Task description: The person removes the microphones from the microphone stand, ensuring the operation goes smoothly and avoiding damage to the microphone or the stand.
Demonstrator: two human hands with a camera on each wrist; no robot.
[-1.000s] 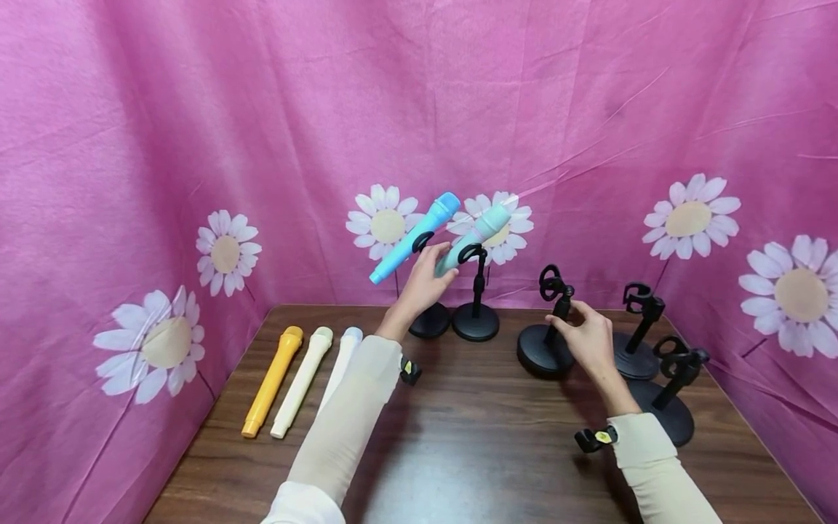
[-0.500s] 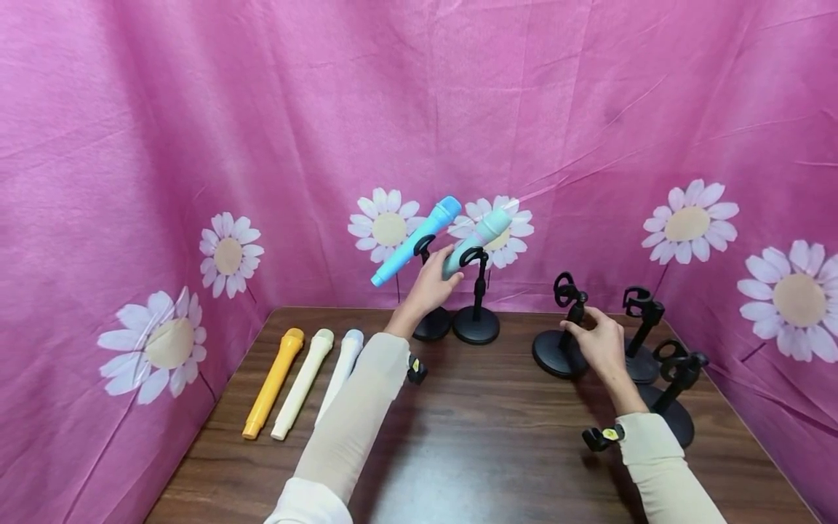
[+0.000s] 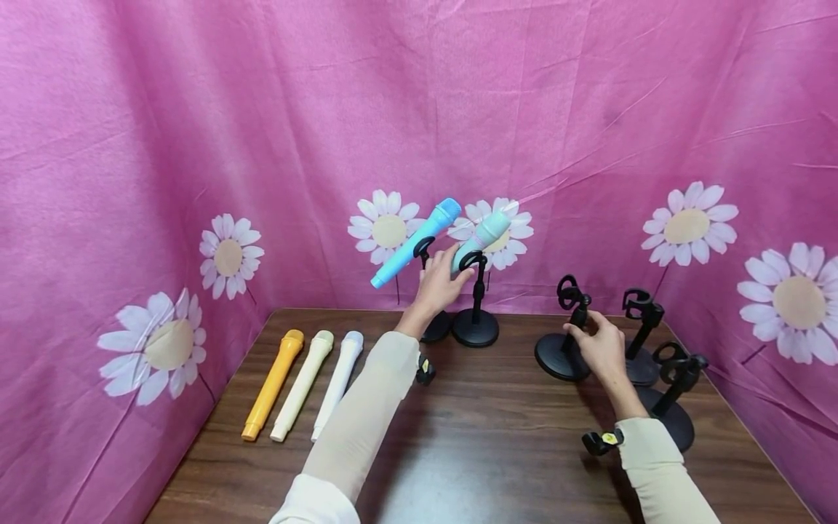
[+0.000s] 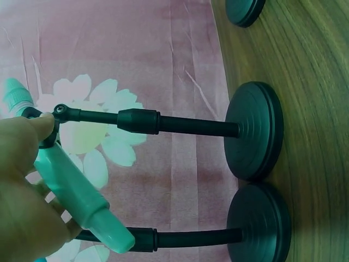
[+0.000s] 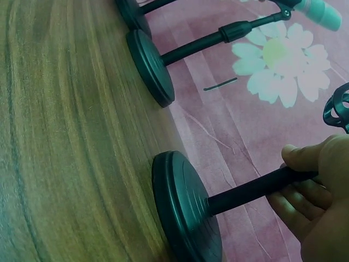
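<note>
Movement over the last second is slight: the held stand [image 3: 560, 356], its stem gripped between the right hand's [image 3: 601, 349] curled thumb and fingers, now sits further toward 3 o'clock, closer to the far stand [image 3: 644, 332] and near stand [image 3: 674, 389]. The left hand [image 3: 437, 287] has shifted the same way, fingers bent round the mint microphone [image 3: 489, 231], which lies tilted in its clip at 12 o'clock. Mounting that microphone therefore looks almost finished, in my judgement. Five microphones show: mint, blue [image 3: 419, 240] clipped just toward 11 o'clock, and orange [image 3: 273, 386], cream [image 3: 303, 386] and white [image 3: 339, 382] lying on the desk [image 3: 491, 444] around 9 o'clock. Five stands count too: two bearing microphones, three with vacant clips between 2 and 3 o'clock.
</note>
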